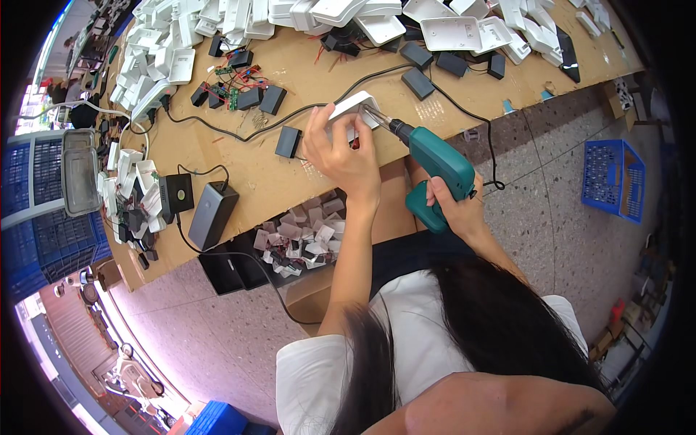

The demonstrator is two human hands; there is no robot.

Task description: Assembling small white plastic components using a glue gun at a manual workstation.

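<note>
My right hand (460,206) is wrapped round the grip of a green cordless screwdriver (444,161), whose bit points left and away from me. At its tip sits a white plastic housing (353,105), tilted up near the table's front edge. The fingers of my left hand (342,154) are closed on that housing. Something small and red shows just under the housing, too small to name. Close to my left hand a black rectangular block (288,141) lies on the cardboard.
A cardboard-covered table (254,163) carries piled white housings (239,14), black blocks and small green circuit boards (230,94) with red wires. A black cable (246,138) crosses it. Below stands a bin of white parts (312,232). A blue crate (613,177) rests on the floor at right.
</note>
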